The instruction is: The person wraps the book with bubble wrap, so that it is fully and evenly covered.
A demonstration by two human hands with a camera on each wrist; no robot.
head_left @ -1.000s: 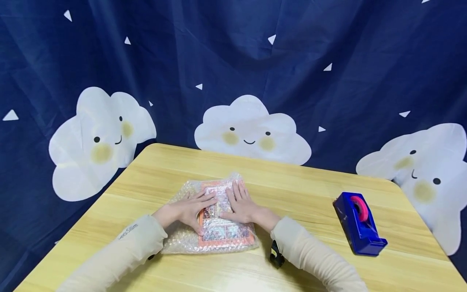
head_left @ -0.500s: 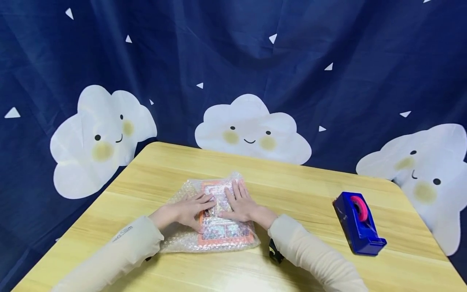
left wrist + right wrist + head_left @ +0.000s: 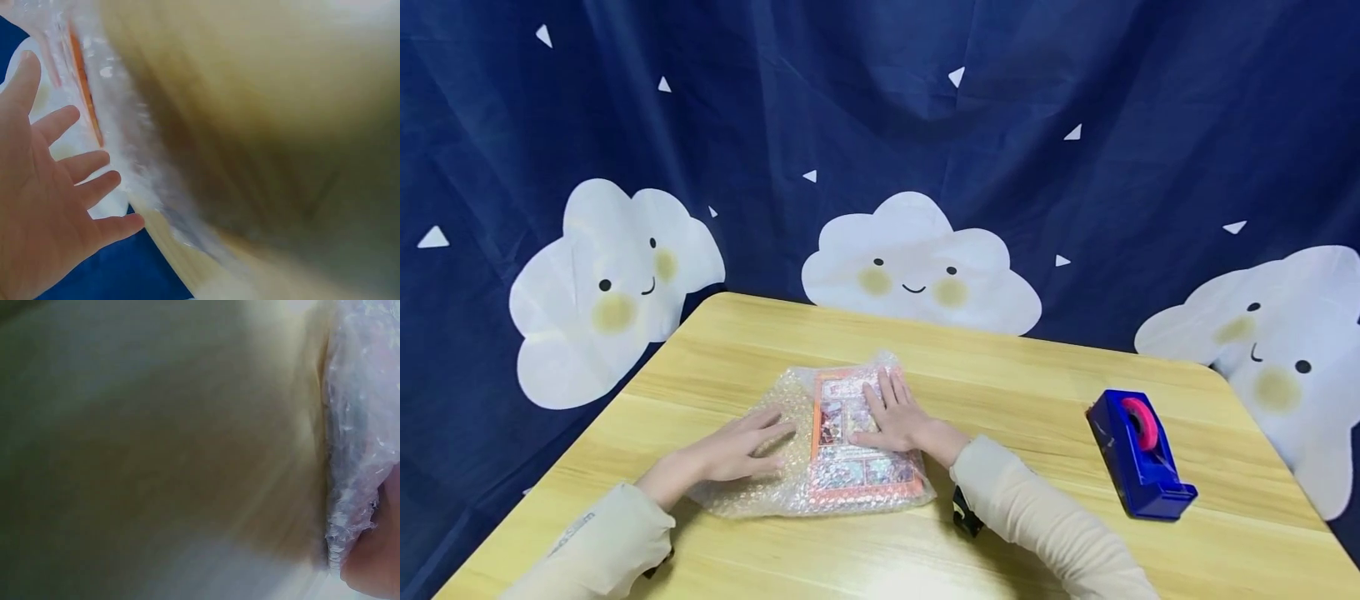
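An orange-bordered book or flat box with picture panels (image 3: 850,475) lies under clear bubble wrap (image 3: 775,483) on the table; which of the two it is, I cannot tell. My right hand (image 3: 897,423) rests flat on its upper right part, fingers spread. Over the loose left side of the wrap is my left hand (image 3: 733,448), its fingers straight and apart. In the left wrist view the left hand (image 3: 56,169) holds nothing, with the wrap's edge (image 3: 144,162) just beyond its fingertips. The right wrist view catches only a bit of the right hand (image 3: 375,556) against the wrap.
A blue tape dispenser (image 3: 1138,458) with a pink-cored roll (image 3: 1140,425) stands at the right of the wooden table (image 3: 1000,392). Behind the table's far edge hangs a dark blue curtain (image 3: 880,100) printed with smiling clouds.
My left hand has slid left off the orange-bordered item to the loose bubble wrap beside it. The right hand has stayed in place on top.
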